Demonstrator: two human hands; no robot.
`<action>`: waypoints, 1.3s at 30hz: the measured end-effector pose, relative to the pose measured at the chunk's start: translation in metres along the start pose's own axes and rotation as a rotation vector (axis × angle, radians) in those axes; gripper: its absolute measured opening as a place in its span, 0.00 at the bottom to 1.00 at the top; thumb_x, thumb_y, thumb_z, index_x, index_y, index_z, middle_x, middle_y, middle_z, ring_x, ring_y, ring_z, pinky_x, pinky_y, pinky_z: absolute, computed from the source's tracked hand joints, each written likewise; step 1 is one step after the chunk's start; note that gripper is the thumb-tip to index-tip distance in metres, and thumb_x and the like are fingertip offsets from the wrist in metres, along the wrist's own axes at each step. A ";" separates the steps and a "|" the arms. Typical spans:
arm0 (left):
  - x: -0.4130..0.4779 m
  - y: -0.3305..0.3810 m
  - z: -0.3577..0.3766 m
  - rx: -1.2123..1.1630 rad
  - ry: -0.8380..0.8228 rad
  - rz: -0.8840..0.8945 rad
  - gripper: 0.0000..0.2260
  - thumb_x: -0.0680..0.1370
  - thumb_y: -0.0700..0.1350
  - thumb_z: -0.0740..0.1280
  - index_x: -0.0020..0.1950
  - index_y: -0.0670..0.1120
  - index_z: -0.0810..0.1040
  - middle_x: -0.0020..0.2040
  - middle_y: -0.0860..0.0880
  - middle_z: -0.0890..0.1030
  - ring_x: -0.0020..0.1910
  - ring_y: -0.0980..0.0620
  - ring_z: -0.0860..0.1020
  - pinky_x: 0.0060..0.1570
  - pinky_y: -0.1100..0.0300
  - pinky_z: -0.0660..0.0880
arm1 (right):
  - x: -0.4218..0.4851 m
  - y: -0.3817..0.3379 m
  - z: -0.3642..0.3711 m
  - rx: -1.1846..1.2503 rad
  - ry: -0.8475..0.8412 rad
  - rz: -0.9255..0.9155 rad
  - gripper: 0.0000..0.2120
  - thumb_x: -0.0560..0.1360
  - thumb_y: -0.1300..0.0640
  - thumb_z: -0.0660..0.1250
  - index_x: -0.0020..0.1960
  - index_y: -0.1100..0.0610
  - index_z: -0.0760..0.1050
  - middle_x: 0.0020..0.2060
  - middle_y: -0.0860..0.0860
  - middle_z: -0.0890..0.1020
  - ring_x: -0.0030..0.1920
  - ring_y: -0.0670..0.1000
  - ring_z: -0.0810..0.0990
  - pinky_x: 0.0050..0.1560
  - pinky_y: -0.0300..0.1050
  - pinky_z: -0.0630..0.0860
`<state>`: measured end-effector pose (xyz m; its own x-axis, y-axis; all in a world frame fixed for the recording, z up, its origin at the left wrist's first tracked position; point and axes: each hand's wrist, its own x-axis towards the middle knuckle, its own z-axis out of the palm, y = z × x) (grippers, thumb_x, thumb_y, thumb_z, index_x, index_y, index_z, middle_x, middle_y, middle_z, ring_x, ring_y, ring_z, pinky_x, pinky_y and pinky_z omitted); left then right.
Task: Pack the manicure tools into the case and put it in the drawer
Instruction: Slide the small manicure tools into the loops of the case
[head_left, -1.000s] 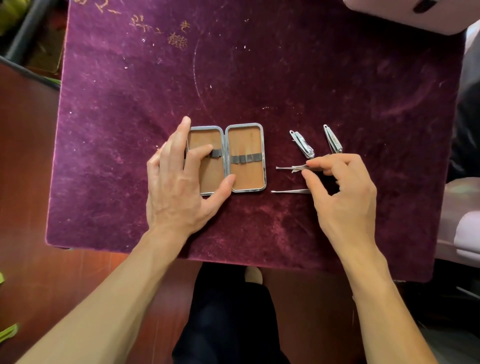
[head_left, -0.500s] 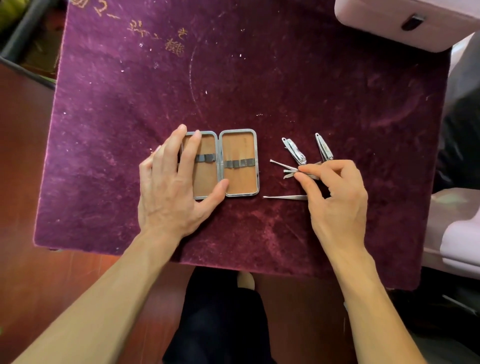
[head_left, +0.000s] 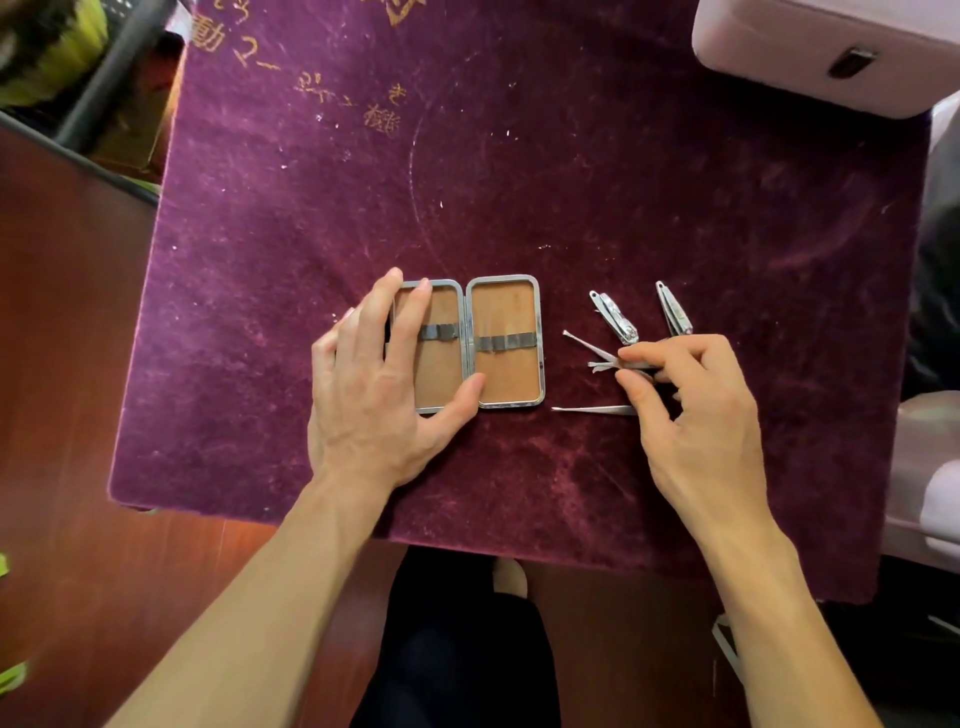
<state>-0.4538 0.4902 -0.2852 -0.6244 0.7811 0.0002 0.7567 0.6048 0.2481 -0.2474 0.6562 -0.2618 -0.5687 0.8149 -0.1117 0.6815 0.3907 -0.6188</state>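
Observation:
The metal-framed manicure case (head_left: 506, 374) lies open and flat on the purple velvet cloth, tan lining up, an elastic band across each half. My left hand (head_left: 379, 384) rests on its left half with fingers straight, thumb at the hinge. My right hand (head_left: 691, 410) pinches a thin metal tool (head_left: 602, 365) between thumb and forefinger; a second thin probe (head_left: 584, 344) crosses it at the fingertips. Two nail clippers (head_left: 615, 317) (head_left: 674, 308) lie just beyond my right hand. Tweezers (head_left: 592, 410) lie flat below the pinched tool.
The velvet-covered table (head_left: 519, 156) ends at a near edge above my knees. A pale pink box (head_left: 831, 52) with a dark handle slot sits at the far right corner. Dark wooden floor (head_left: 78, 364) lies to the left, pink furniture (head_left: 930, 457) to the right.
My right hand has closed its thumb and forefinger on the thin tool and swung it, so the second probe now fans out beside it. My left hand stays on the case.

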 end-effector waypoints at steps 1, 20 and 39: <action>0.000 0.000 0.000 0.003 0.001 0.001 0.38 0.76 0.69 0.61 0.79 0.48 0.64 0.80 0.47 0.65 0.74 0.46 0.69 0.72 0.47 0.63 | -0.001 0.000 -0.001 0.014 0.006 0.010 0.10 0.80 0.60 0.75 0.60 0.52 0.84 0.52 0.46 0.76 0.51 0.38 0.78 0.51 0.24 0.71; 0.001 0.002 -0.001 -0.012 0.002 0.004 0.37 0.76 0.68 0.61 0.79 0.48 0.64 0.79 0.46 0.65 0.72 0.44 0.71 0.71 0.45 0.64 | 0.000 -0.006 -0.005 0.075 0.012 0.074 0.08 0.76 0.60 0.76 0.53 0.50 0.86 0.43 0.44 0.86 0.44 0.43 0.83 0.47 0.25 0.74; 0.000 0.000 0.000 0.001 0.014 0.007 0.37 0.76 0.69 0.61 0.79 0.48 0.64 0.79 0.47 0.65 0.73 0.47 0.70 0.71 0.48 0.63 | -0.008 -0.020 0.013 -0.060 0.200 0.005 0.11 0.75 0.64 0.75 0.56 0.57 0.86 0.43 0.48 0.85 0.41 0.50 0.84 0.45 0.57 0.85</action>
<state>-0.4538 0.4902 -0.2851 -0.6219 0.7830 0.0153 0.7612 0.5997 0.2468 -0.2625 0.6365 -0.2592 -0.4664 0.8833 0.0461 0.7136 0.4066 -0.5706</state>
